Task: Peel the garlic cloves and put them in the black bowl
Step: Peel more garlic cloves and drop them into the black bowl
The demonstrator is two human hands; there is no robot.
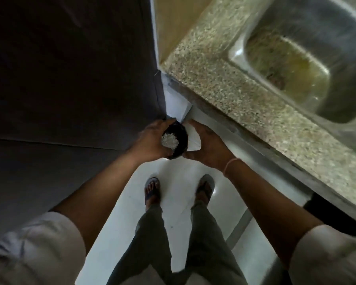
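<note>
Cropped at the 2 lower corners: pale short sleeves (39, 243), blurred. Between them, grey trousers (152, 243) and 2 dark open sandals (152, 189) on a glossy white tiled floor (121, 223).

Held out at waist height over the floor: a small round black bowl (182, 136), cupped from the left by the left hand (150, 138), fingers curled round its far rim, thumb hidden below. Inside, a heap of small white pieces (170, 140), too blurred to tell peeled garlic cloves from skins.

Just beside the bowl, the right hand (212, 145), spread wide, thumb tip against the near edge, fingers straight past the far side, pale floor showing between palm and bowl. Round that wrist, a thin pink thread band (232, 163).

Farther right, a speckled beige stone counter (224, 83) with a grey front edge, and set into it a steel sink (296, 64), cut off at the frame, basin smeared by motion blur. Left, a large dark flat panel (70, 68): wall or door, cannot tell.
</note>
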